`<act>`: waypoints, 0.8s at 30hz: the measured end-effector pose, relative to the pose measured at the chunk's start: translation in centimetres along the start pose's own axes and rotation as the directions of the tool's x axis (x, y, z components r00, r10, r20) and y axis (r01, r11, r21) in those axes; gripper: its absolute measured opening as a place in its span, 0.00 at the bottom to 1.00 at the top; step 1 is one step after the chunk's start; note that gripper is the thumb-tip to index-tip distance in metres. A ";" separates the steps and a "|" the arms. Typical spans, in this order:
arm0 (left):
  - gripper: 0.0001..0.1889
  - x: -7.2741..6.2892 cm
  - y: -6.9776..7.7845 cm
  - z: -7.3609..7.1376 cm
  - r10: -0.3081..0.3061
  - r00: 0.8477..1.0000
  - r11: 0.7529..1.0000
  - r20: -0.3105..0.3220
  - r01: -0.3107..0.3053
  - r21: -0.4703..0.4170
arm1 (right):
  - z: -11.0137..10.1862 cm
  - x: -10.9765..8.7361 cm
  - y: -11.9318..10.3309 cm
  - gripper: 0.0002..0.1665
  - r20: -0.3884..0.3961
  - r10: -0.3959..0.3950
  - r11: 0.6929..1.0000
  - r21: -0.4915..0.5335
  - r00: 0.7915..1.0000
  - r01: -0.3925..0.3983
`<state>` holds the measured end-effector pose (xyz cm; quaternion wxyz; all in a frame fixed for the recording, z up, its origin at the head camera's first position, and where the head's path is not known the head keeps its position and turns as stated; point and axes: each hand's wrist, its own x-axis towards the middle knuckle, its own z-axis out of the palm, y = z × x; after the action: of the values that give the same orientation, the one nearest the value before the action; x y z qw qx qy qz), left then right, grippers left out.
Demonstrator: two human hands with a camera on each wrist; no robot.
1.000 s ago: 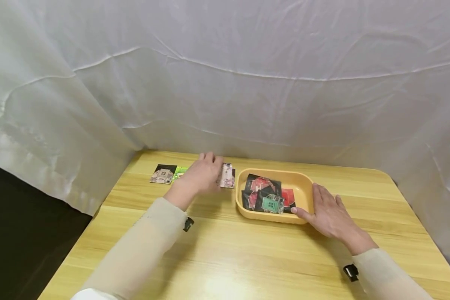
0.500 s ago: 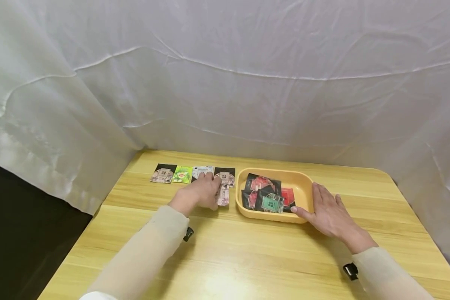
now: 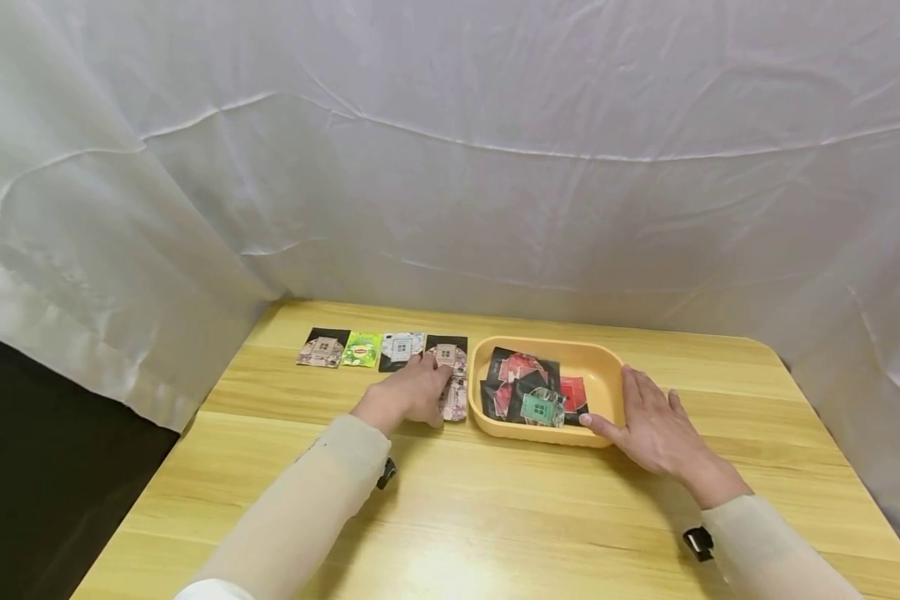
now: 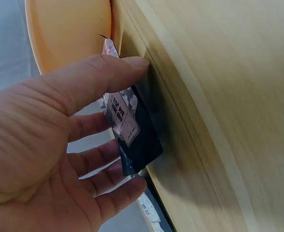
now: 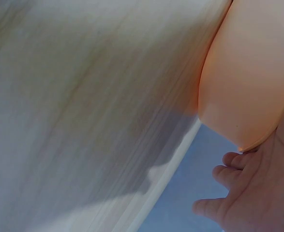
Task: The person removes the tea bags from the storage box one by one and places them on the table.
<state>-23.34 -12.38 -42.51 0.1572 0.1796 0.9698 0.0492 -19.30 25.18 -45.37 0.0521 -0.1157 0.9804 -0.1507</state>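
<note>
My left hand (image 3: 407,393) pinches a black and pink tea bag sachet (image 4: 141,137) between thumb and fingers, low over the table. In the head view that sachet lies just below the right-hand one of a row: a black and beige sachet (image 3: 324,347), a green and yellow one (image 3: 362,350), a black and white one (image 3: 401,348), and another black and beige one (image 3: 447,348). My right hand (image 3: 656,425) rests against the right end of a yellow tray (image 3: 607,367), fingers straight along its outside and thumb over the near rim.
Inside the tray are several sachets, among them a green-labelled one (image 3: 542,407) and a red one (image 3: 574,392). The wooden table (image 3: 495,517) ends at the back against a pale hanging cloth (image 3: 495,208). A dark area (image 3: 52,483) lies beyond its left edge.
My left hand has drawn the sachet from over the row's right end toward the near side, then slightly right. The row now shows. My right hand stays against the tray.
</note>
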 end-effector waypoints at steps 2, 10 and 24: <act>0.50 0.1 0.0 0.0 -0.005 1.000 1.000 0.004 0.005 -0.002 | 0.0 0.0 0.0 0.71 -0.003 -0.003 1.000 -0.001 1.000 0.003; 0.51 0.2 -0.1 0.0 -0.012 1.000 1.000 0.009 0.012 -0.009 | 0.1 0.1 0.0 0.71 0.002 0.003 1.000 -0.003 1.000 -0.003; 0.44 -0.7 0.6 -1.9 0.031 0.996 1.000 -0.087 -0.031 -0.001 | 0.1 0.0 0.0 0.71 -0.002 0.006 1.000 0.000 1.000 -0.006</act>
<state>-23.10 -12.14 -40.36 0.1141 0.1920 0.9728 0.0607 -19.31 25.11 -45.44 0.0518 -0.1124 0.9808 -0.1505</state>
